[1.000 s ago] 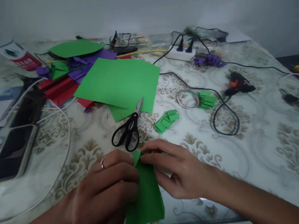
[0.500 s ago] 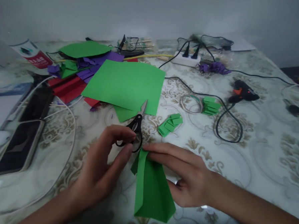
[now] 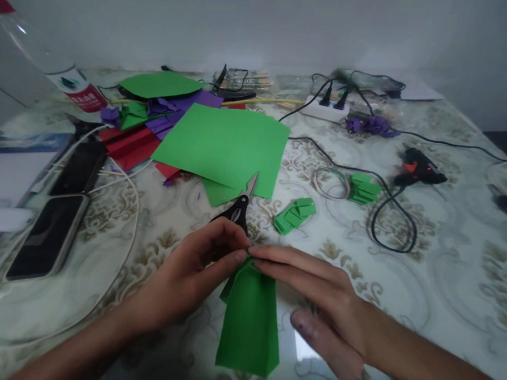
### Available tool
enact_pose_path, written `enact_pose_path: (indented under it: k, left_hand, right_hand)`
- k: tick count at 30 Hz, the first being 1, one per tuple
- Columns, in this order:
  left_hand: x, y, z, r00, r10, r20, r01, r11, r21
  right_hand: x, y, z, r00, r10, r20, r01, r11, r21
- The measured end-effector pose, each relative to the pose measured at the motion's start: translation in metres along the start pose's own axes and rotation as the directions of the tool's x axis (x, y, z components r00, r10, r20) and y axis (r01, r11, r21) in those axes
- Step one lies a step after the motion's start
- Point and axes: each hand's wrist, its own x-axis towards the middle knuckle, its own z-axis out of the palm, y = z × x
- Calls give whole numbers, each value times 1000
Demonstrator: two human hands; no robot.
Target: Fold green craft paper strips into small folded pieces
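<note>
A creased green paper strip (image 3: pixel 246 331) stands folded lengthwise at the table's near side, its pinched narrow top pointing away from me. My left hand (image 3: pixel 198 272), thumb and forefinger pressed together, pinches that top end. The stretched fingertips of my right hand (image 3: pixel 320 295) touch the same end from the other side, with the thumb held apart from the paper. Black-handled scissors (image 3: pixel 242 206) lie just beyond, their loops partly hidden behind my left hand. A small bundle of folded green paper (image 3: pixel 294 216) rests to the right of the scissors.
Flat green sheets (image 3: pixel 226 146) lie over red and purple paper (image 3: pixel 128 147) at the back left. A glue gun (image 3: pixel 420 167) with a looped cord is at the right, a power strip (image 3: pixel 326 107) behind. On the left are a phone (image 3: pixel 49 236), white cable and bottle (image 3: pixel 78 87).
My left hand opened off the green paper strip and then pinched its top end. My right thumb has spread away from the paper. The view has shifted left.
</note>
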Motion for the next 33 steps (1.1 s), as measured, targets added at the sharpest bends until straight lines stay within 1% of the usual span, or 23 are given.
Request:
enact_pose_path:
  k: [3,5,8,10,14,18,21,25,27,29,33]
  left_hand:
    - [-1,-2,0,1000,22,-5,-22,999,33]
    - [-3,-5,0,999,32,-12,-31,997,75]
    - [-5,-9,2,999,54,-3,-52,987,152]
    - [-7,-11,3,997,74,15,-76,978,195]
    - [-6,-13,6,994,101,33,-106,969,224]
    - [-4,-13,8,994,97,55,-106,975,197]
    - [-4,-12,10,994,88,66,-99,979,176]
    - [-5,-12,10,996,79,49,-85,986,141]
    - [-5,-11,9,996,64,56,-70,992,109]
    - [-5,-10,8,996,36,85,-41,997,69]
    - [-5,-8,9,987,-32,155,37,999,-25]
  right_hand:
    - [6,-4,-1,996,84,-14,-84,996,-23]
    - [10,-6,2,990,129,-61,-131,991,-27]
    - [14,-5,7,965,191,-179,-195,981,-3]
    - [15,-4,9,947,242,-209,-241,970,30]
    - [16,-2,9,927,336,-167,-329,942,72]
    - [16,-2,10,917,375,-136,-372,927,53]
    - [13,-1,11,920,366,-141,-370,929,-2]
    - [12,0,10,955,273,-120,-279,960,-32]
    - [12,0,9,963,235,-128,-244,968,-52]
    - [12,0,8,966,215,-145,-227,972,-67]
    - [11,0,9,957,228,-182,-247,965,-87]
